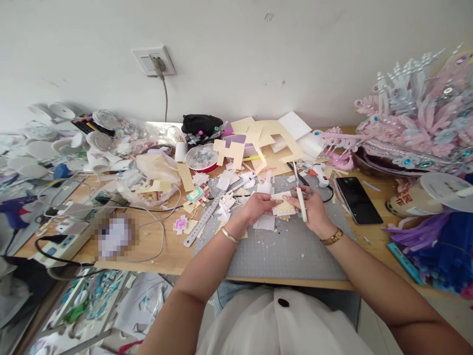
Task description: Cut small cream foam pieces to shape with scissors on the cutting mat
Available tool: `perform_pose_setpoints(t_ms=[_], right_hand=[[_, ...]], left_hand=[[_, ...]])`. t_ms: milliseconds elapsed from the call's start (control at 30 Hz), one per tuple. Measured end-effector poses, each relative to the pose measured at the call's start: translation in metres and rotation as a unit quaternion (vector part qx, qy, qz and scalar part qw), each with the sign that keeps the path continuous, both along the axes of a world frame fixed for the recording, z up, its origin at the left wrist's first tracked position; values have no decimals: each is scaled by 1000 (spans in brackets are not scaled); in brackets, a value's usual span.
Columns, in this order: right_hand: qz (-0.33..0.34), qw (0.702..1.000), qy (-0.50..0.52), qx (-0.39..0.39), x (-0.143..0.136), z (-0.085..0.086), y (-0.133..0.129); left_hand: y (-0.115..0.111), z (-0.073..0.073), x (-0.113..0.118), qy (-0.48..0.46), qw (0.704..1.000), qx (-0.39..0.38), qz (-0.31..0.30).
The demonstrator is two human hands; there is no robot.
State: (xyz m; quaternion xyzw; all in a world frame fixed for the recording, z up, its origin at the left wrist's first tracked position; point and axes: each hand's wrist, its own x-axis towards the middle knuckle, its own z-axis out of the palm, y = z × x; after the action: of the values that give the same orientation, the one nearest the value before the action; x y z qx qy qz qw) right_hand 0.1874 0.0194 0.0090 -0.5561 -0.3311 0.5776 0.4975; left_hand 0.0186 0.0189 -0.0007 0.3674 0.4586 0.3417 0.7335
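My left hand [258, 208] is closed on the edge of a small cream card piece [284, 207] with rounded shapes on it, raised just above the grey cutting mat [295, 251]. My right hand [312, 208] grips a slim white-handled tool [302, 204] with a narrow metal blade pointing away from me; its exact kind is unclear. Fingertips of that hand also meet the right edge of the card piece. Under and beside the hands lie white paper pieces [264, 223] and small cream scraps. A steel ruler [202, 224] slants across the mat's left edge.
Cut cream card sheets [273, 140] pile up at the back. On the right are a black phone [358, 199], a cup [404, 201] and pink beaded decorations [417, 128]. Power strips [66, 246] with cables and a blue glue gun [16, 209] are at left.
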Motion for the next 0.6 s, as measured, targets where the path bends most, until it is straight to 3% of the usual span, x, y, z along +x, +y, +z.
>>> perform_pose_setpoints(t_ms=[600], right_hand=[[17,1000,-20,3,1,0,1]], left_hand=[[0,-2,0,5,1000,5,-1]])
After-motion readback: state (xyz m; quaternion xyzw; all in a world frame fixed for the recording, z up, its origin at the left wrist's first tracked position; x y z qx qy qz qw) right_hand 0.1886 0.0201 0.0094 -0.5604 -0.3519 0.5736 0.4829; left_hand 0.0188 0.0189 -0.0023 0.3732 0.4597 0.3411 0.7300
